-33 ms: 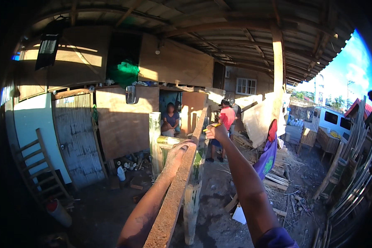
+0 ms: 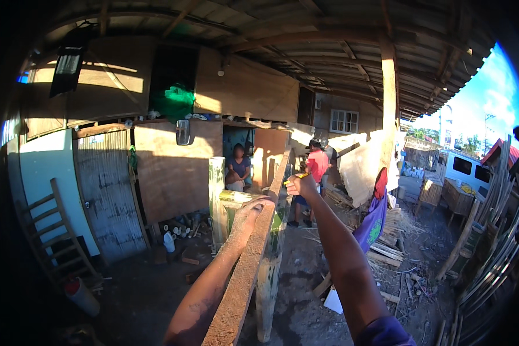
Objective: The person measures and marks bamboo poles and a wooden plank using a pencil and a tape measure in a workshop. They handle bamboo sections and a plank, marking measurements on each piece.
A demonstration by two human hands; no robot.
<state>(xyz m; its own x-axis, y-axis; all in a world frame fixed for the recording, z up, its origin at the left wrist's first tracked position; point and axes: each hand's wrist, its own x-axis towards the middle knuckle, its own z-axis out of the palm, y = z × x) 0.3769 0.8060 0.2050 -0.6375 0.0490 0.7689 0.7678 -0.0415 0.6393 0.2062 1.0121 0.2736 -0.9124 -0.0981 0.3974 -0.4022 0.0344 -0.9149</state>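
Note:
A long, rough wooden plank [image 2: 245, 277] runs away from me through the middle of the view, set against a stand of bamboo posts [image 2: 267, 300]. My left hand [image 2: 250, 214] is closed over the plank's left edge, its forearm dusted with what looks like sawdust. On the other side, my right hand [image 2: 303, 187] pinches a slim yellow pencil-like stick [image 2: 287, 182] beside the plank's right face, near its far end. Whether the stick's tip touches the wood, I cannot tell. A thick green bamboo crosspiece [image 2: 236, 196] lies just beyond my left hand.
Farther off, a person [image 2: 238, 167] sits in a doorway and another in a red top [image 2: 316, 164] stands. A timber post [image 2: 388, 98] holds the roof, with purple cloth [image 2: 372, 222] below. Wood strips [image 2: 386, 248] litter the right; a wooden ladder [image 2: 57, 230] leans left.

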